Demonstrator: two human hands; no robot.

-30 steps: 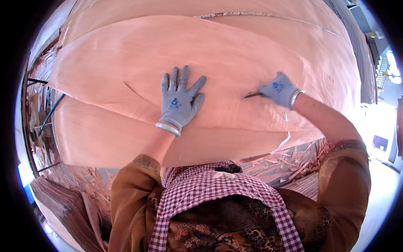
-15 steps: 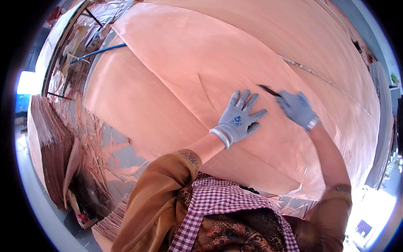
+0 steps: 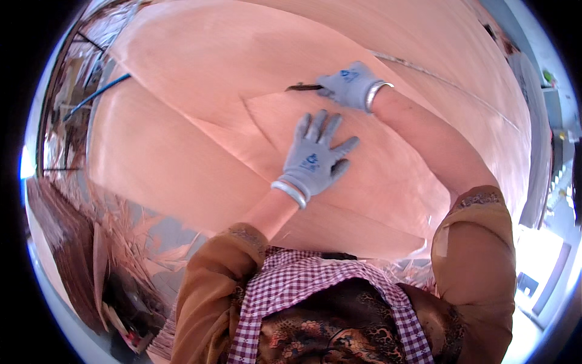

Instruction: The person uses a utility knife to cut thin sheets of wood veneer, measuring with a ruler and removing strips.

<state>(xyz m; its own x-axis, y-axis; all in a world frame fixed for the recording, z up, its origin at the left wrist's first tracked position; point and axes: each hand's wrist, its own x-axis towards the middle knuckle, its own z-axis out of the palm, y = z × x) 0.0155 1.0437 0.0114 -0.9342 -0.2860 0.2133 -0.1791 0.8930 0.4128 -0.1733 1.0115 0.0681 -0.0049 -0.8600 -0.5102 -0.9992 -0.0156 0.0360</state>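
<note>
My left hand, in a grey-blue work glove, lies flat with fingers spread on a thin pinkish wood veneer sheet. My right hand, gloved alike, is closed around a dark knife just beyond the left fingertips. The knife points left, low over the veneer; whether its edge touches the wood I cannot tell. Left of the knife, a short crease or split runs in the sheet. Below this sheet's near-left edge, another veneer sheet is exposed.
A stack of brownish veneer stands at the left, beside torn veneer scraps on the floor. A blue bar reaches the pile's far-left edge. A long ragged-edged seam crosses the sheets at the far right.
My right hand has swung left and farther away with the knife, now beyond my left fingertips. My left hand stays spread on the veneer. The whole view has shifted somewhat.
</note>
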